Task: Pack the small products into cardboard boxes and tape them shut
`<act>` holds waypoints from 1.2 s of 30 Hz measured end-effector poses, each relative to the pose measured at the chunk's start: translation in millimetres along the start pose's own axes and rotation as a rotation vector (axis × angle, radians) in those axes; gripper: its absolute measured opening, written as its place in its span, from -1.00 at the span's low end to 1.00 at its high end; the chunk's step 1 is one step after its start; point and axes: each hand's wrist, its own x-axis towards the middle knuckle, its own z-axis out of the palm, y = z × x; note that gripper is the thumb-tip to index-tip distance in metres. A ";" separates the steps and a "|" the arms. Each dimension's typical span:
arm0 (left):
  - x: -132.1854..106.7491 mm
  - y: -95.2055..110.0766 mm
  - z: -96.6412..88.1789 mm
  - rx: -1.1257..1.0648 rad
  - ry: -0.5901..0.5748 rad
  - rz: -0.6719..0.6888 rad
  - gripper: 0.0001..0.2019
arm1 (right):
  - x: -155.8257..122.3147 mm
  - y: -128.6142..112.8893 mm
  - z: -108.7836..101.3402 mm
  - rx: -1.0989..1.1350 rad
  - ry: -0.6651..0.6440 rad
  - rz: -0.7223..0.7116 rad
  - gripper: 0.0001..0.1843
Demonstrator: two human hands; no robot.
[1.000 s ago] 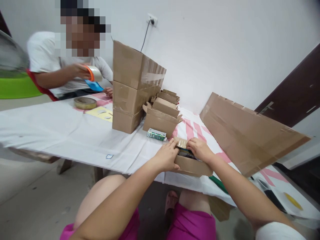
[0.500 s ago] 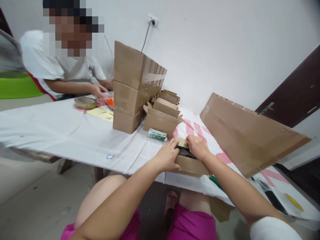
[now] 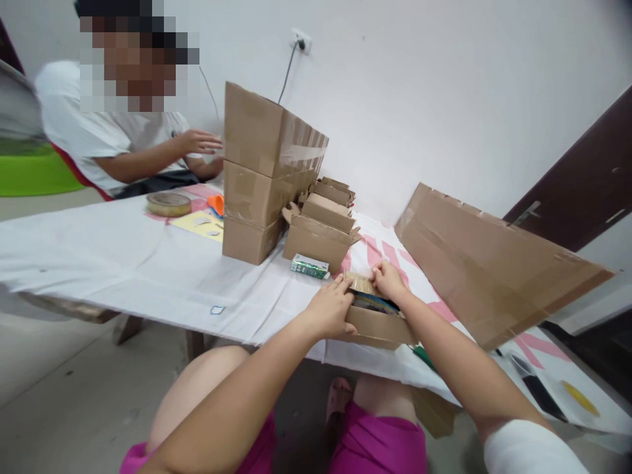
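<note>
A small brown cardboard box (image 3: 378,327) sits at the near edge of the white-covered table (image 3: 123,270), with dark colourful contents showing inside. My left hand (image 3: 330,308) grips the box's left side, fingers curled over its rim. My right hand (image 3: 389,280) pinches the far flap of the same box. A small green and white packet (image 3: 309,266) lies just left of the box.
A tall stack of taped cartons (image 3: 264,171) and several small folded boxes (image 3: 323,227) stand behind. A flattened cardboard sheet (image 3: 488,263) leans at the right. Across the table sits a person in a white shirt (image 3: 103,138), beside a tape roll (image 3: 168,203).
My right hand has slid from the box's middle to its far flap. The other person put down the tape roll they held and raised a hand.
</note>
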 end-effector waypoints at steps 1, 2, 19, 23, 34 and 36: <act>0.0 0.0 -0.1 0.000 -0.004 -0.009 -0.37 | 3.8 4.0 0.5 0.048 0.011 0.031 -0.87; 0.0 -0.2 -0.1 0.002 -0.009 -0.018 -0.36 | 7.4 8.5 -0.3 0.091 0.031 0.060 -0.85; -0.6 -2.8 2.9 0.002 0.000 0.005 -0.32 | -114.8 176.1 -125.2 -0.258 0.405 0.233 -0.89; 1.1 -0.2 2.3 -0.001 -0.011 -0.018 -0.35 | -169.7 218.1 -136.8 -0.549 0.336 0.040 -0.81; 2.8 4.0 0.0 0.020 -0.013 -0.026 -0.38 | -232.9 271.1 -90.0 -0.703 0.032 0.015 -0.63; 2.5 2.9 1.2 0.013 -0.008 -0.028 -0.38 | -235.5 271.6 -82.9 -0.693 0.081 0.043 -0.61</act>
